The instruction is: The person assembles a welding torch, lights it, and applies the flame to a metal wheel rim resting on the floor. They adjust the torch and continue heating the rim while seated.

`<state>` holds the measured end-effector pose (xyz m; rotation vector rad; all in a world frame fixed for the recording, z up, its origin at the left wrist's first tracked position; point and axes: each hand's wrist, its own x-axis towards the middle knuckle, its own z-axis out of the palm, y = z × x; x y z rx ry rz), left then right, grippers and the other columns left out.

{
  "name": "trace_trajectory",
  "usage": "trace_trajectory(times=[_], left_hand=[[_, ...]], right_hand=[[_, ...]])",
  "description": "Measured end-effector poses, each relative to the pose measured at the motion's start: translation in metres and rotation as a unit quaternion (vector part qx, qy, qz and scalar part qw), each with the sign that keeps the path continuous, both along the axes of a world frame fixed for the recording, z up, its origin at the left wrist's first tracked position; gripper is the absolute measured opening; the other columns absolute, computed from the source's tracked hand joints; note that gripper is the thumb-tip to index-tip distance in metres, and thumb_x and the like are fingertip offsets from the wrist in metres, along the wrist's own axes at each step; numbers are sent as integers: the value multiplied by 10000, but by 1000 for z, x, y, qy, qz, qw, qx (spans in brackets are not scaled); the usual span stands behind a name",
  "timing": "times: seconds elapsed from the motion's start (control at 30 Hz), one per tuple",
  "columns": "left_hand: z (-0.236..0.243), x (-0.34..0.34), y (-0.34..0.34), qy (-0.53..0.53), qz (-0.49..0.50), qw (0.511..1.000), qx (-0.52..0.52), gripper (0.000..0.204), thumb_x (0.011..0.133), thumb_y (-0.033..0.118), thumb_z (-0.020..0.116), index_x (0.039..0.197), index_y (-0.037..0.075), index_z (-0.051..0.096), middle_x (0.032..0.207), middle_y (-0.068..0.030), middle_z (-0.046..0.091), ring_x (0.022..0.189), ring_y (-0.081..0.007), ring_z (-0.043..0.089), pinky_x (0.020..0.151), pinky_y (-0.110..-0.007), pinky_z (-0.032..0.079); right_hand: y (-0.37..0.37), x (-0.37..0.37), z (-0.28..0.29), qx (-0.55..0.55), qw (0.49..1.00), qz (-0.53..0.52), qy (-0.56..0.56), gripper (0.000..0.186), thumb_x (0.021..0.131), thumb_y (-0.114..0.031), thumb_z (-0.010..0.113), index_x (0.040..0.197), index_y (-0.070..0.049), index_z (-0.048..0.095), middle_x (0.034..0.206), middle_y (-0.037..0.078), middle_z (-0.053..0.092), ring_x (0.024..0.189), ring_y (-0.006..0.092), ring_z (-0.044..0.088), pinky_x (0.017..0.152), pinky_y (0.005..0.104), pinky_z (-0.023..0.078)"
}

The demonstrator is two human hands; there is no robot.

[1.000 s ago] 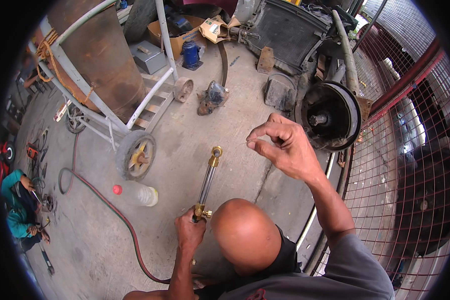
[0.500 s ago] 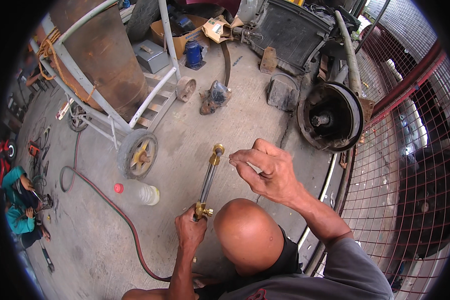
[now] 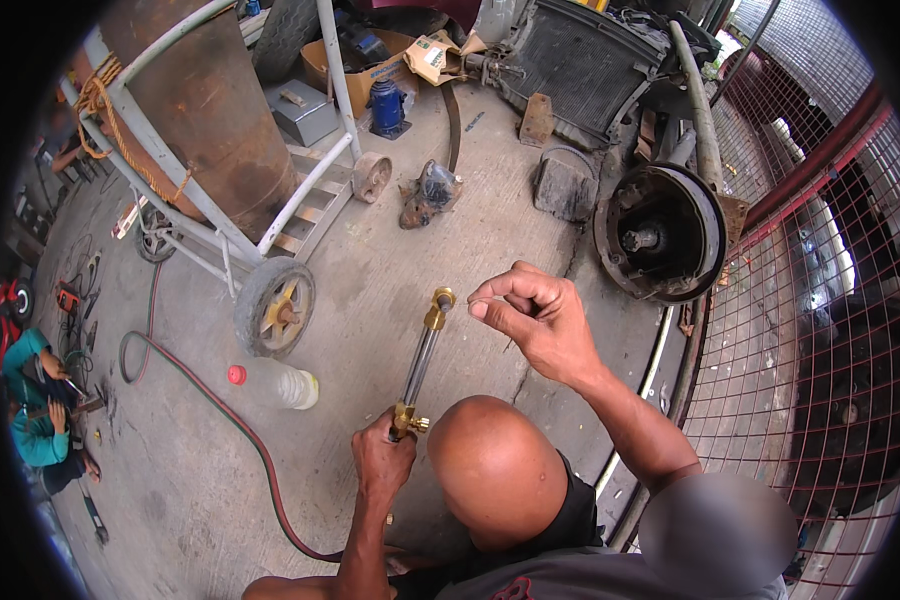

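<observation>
My left hand (image 3: 382, 458) is wrapped round the handle end of a cutting torch (image 3: 420, 368), which has brass fittings, a brass valve knob and steel tubes. The torch points up and away, with its brass head (image 3: 443, 298) at the far end. Just right of that head, my right hand (image 3: 538, 320) is closed in a pinch of thumb and forefinger. It holds a thin wire, of which hardly anything shows now. Fingertips and torch head are slightly apart. My bare knee (image 3: 495, 470) is raised between the two forearms.
A clear bottle with red cap (image 3: 280, 385) lies left of the torch, near a red and green hose (image 3: 245, 430). Beyond stand a wheeled drum cart (image 3: 270, 225), a blue bottle jack (image 3: 387, 108) and a round black housing (image 3: 662, 235). Wire mesh (image 3: 760, 350) runs along the right; another person (image 3: 45, 400) crouches far left.
My right hand has shifted slightly right and its fingertips have come away from the torch head. The torch head has tilted a little to the right; my left hand keeps its hold.
</observation>
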<state>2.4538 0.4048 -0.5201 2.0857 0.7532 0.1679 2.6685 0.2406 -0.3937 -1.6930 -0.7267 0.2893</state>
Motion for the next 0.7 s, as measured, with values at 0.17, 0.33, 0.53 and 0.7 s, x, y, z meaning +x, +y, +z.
trace_trajectory(times=[0.17, 0.33, 0.53, 0.7], left_hand=[[0, -1, -1, -11, -4, 1000, -14, 283, 828, 12, 648, 1093, 12, 747, 786, -227, 702, 739, -410, 741, 699, -437, 562], [-4, -1, -1, -7, -8, 1000, -7, 306, 818, 18, 649, 1108, 22, 749, 787, -222, 706, 727, -403, 740, 694, -448, 563], [-4, -1, -2, -7, -11, 1000, -13, 336, 812, 23, 651, 1130, 36, 756, 793, -221, 712, 741, -408, 747, 696, -451, 566], [-6, -1, -2, -9, -14, 1000, -11, 340, 808, 24, 658, 1132, 41, 758, 781, -218, 709, 735, -403, 750, 692, -447, 568]], right_hand=[[0, 8, -8, 3, 999, 16, 33, 129, 939, -148, 845, 1026, -54, 834, 782, -58, 451, 690, 60, 402, 622, 287, 363], [1, 9, -9, 10, 998, 28, 51, 147, 943, -177, 850, 1025, -55, 832, 781, -63, 438, 696, 62, 401, 625, 291, 364], [1, 7, -7, -17, 998, 23, 49, 168, 945, -198, 850, 1021, -49, 829, 776, -64, 431, 695, 63, 399, 627, 292, 365], [-2, 9, -11, -16, 998, 26, 57, 173, 940, -196, 851, 1015, -43, 827, 773, -61, 434, 694, 61, 401, 621, 288, 366]])
